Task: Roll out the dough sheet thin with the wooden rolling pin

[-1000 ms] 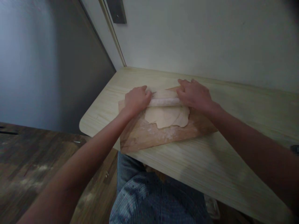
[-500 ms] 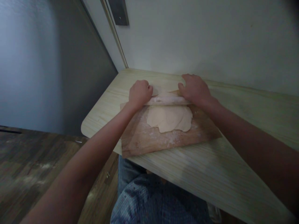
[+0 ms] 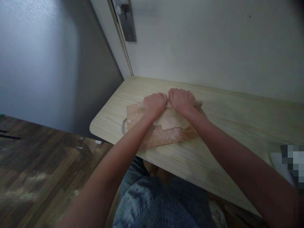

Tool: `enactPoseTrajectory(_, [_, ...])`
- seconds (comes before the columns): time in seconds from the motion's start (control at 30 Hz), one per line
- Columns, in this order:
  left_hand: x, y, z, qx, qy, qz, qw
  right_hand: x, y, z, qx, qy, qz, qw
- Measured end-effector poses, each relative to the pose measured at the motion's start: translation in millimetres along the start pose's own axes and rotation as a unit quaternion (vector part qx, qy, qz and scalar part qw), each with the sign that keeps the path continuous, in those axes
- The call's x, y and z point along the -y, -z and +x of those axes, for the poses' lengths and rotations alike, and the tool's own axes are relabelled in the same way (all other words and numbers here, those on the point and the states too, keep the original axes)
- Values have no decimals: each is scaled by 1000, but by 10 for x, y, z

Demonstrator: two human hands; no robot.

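Gripping Close at the Middle

Watching from here, I am seeing 2 bare hands meeting over a pale, slender wooden rolling pin (image 3: 198,103). The left hand (image 3: 156,104) is holding its fingers curled down over the pin, and the right hand (image 3: 182,99) is doing likewise just beside it. The fingers are closing on the pin, though I am not managing to tell how far the hidden fingertips are wrapping underneath. Its 2 ends are sticking out past the fists.

A flat, cream-coloured, ragged-edged sheet of dough (image 3: 169,119) is lying on a brown wooden board (image 3: 154,141), on the person's side of the pin; how far it is reaching beyond the hands I am not able to tell. White flour (image 3: 174,135) is dusting the board along the dough's near edge. The long, pale, wood-grained table (image 3: 232,126) is bearing it all.

With the grip sitting so central, the weight is probably falling on the middle. Good rolling is calling for equal push from the 2 arms and a level pin. Easing off towards that uneven rim is seeming wise, and flour under the dough is likely helping against sticking.
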State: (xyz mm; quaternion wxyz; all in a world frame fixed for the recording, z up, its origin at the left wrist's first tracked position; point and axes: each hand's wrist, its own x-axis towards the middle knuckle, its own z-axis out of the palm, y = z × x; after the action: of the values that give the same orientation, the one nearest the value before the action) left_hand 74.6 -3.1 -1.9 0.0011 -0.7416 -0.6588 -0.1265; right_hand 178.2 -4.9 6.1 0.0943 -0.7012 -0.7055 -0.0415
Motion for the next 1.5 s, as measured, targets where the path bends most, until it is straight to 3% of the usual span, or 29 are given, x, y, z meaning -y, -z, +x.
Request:
enactPoseTrajectory(0.2, [-27, 6, -181, -22, -89, 10, 996, 35, -13, -158, -4, 22, -13, 1000])
enactPoseTrajectory(0.63, [8, 67, -586, -71, -128, 9, 989, 4, -57, -640, -81, 76, 2, 994])
enactPoseTrajectory(0.87, [19, 108, -754, -58, -154, 9, 986, -27, -43, -824, -87, 106, 19, 990])
enactPoseTrajectory(1.1, [-12, 78, -755, -54, -163, 3, 985, -40, -45, -879, -92, 113, 43, 988])
enactPoseTrajectory(1.5, [-12, 5, -474, -53, -154, -4, 987, -44, -33, -602, -60, 95, 57, 992])
